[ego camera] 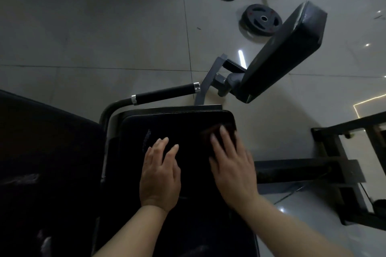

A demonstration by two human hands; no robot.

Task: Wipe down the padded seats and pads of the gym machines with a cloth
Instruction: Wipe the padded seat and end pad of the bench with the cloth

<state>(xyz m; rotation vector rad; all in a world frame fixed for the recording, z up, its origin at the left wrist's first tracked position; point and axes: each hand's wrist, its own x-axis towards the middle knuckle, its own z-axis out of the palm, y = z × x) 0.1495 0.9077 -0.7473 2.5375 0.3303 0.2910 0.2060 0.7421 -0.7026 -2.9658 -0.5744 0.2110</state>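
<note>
Both hands flat on the black padded seat point(181, 129): left hand point(159, 175) with fingers straight and slightly spread, right hand point(231, 167) pressing a dark reddish cloth point(211, 131), fingers extended. Beyond, a handle point(165, 93), tilted pad point(286, 52), and weight plates point(262, 19) on the floor.

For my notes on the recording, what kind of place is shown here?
Most likely a gym: two round black weight plates lie on the grey tiled floor, and both hands rest on a black padded machine seat.
</note>
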